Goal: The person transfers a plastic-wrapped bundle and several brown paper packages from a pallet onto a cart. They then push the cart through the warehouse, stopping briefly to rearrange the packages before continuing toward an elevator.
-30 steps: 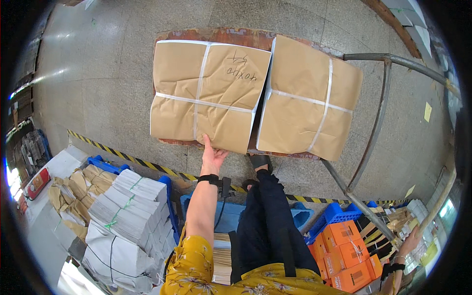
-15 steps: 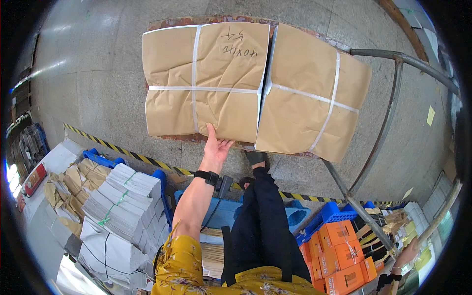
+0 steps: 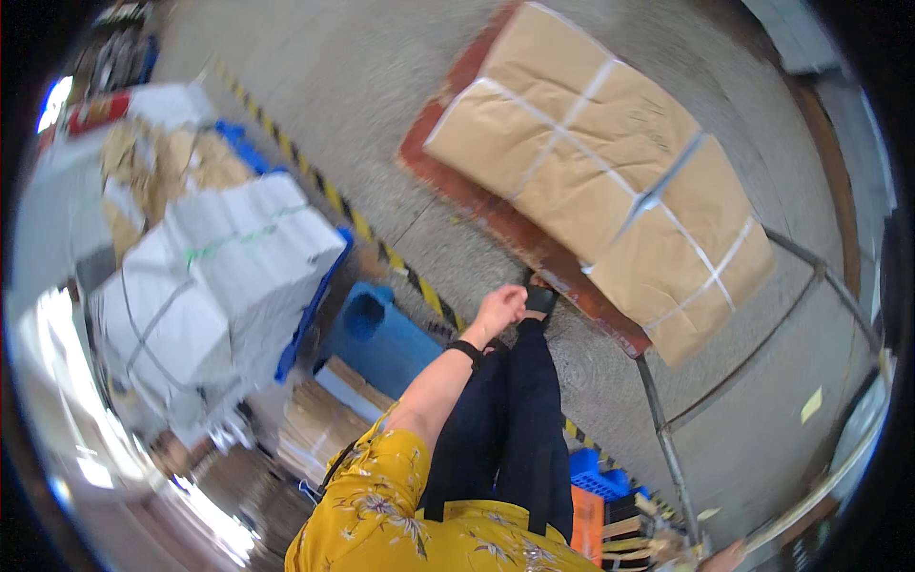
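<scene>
Two brown paper-wrapped parcels, a left one (image 3: pixel 572 105) and a right one (image 3: pixel 686 267), lie side by side on a red-brown flatbed cart (image 3: pixel 467 181). White strapping crosses each parcel. My left hand (image 3: pixel 501 310) hangs over my feet, apart from the parcels. Its fingers are curled in, with nothing visible in them. At the lower right edge, my right hand (image 3: pixel 726 557) is wrapped round the end of the cart's pale handle bar (image 3: pixel 820 496); it is partly cut off and blurred.
Bundled white paper stacks (image 3: pixel 238 276) stand on the left beside crumpled brown paper (image 3: pixel 172 162). A blue pallet (image 3: pixel 381 348) sits near my legs. Yellow-black floor tape (image 3: pixel 334 195) runs past it. Orange boxes (image 3: pixel 587 520) and a blue crate (image 3: pixel 596 477) are at lower right.
My left hand has come off the left parcel and drawn back, its fingers now curled. The view has turned, so the cart and parcels appear slanted and further right. My right hand stays on the handle.
</scene>
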A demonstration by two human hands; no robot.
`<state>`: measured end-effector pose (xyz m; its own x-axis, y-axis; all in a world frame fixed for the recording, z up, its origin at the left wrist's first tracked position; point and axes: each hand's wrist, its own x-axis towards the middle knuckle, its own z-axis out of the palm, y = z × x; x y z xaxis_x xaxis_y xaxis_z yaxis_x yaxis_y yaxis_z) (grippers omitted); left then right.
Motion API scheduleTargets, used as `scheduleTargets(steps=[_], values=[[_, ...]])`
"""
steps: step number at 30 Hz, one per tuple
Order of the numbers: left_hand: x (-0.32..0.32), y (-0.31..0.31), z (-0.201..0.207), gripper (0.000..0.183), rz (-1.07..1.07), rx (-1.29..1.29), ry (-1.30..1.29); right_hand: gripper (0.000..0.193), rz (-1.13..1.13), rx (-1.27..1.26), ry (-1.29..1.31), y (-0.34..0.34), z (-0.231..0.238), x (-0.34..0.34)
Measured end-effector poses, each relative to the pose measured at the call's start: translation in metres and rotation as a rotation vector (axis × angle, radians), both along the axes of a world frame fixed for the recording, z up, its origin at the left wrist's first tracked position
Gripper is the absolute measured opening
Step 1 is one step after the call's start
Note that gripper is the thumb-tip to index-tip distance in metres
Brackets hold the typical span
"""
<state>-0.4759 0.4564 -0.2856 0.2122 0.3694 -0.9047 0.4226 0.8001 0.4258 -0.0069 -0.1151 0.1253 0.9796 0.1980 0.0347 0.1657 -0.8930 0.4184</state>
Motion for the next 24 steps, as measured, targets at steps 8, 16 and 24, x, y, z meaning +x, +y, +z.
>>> scheduleTargets(steps=[8,16,24], values=[[-0.192,-0.176,0.046,0.021,0.44,-0.101,0.4,0.031,0.12,-0.893,0.204,0.032,-0.005,0.017],[-0.291,-0.379,0.093,0.022,0.652,-0.062,0.496,0.024,0.624,-1.004,0.103,0.107,-0.03,0.069],[-0.273,-0.56,0.116,0.022,0.769,-0.171,0.552,0.025,0.802,-0.954,0.091,0.167,0.006,0.094]])
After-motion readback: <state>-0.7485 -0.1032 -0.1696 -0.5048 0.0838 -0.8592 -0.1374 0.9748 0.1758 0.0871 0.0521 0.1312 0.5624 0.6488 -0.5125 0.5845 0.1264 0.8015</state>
